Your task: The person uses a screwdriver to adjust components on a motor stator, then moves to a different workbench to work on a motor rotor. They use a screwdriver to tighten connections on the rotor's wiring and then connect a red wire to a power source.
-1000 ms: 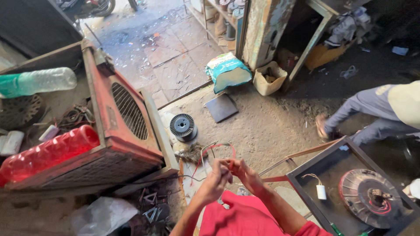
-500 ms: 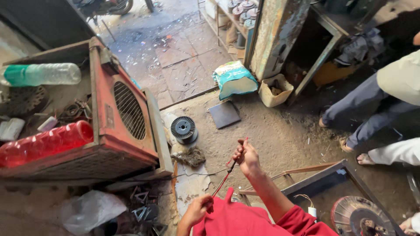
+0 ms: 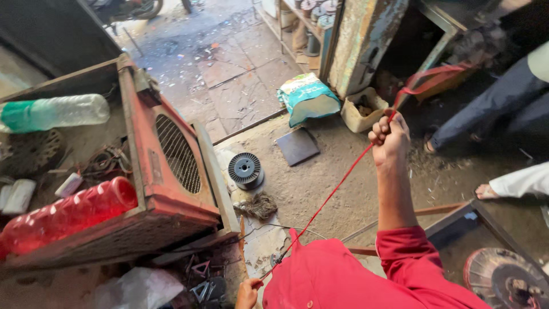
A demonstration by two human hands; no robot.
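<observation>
1. The red wire (image 3: 337, 186) runs taut on a slant from my left hand (image 3: 247, 293), near and low, up to my right hand (image 3: 390, 139), which is raised farther off to the right.
2. My right hand is closed in a fist around the wire; beyond the fist the wire loops on toward the far right and blurs, so I cannot make out its end.
3. My left hand is half cut off by the bottom edge and partly behind my red sleeve (image 3: 400, 257); its fingers seem pinched on the wire's lower end, but the grip itself is hard to see.
4. Below the wire, on the dirt floor, stands a grey wire spool (image 3: 245, 170), with a tangle of brown fibre (image 3: 258, 206) just near it.
5. To the left sits a red metal casing with a grille (image 3: 171, 166), carrying a red plastic bottle (image 3: 66, 216) and a clear bottle with a green label (image 3: 54, 113).
6. Farther off lie a dark flat square plate (image 3: 298, 146), a teal-and-white sack (image 3: 307, 98) and a small beige tub (image 3: 364, 110).
7. At the right edge are another person's legs and a foot (image 3: 486, 191), cut off by the frame.
8. A round disc (image 3: 506, 280) shows at the near right corner, partly out of view.
</observation>
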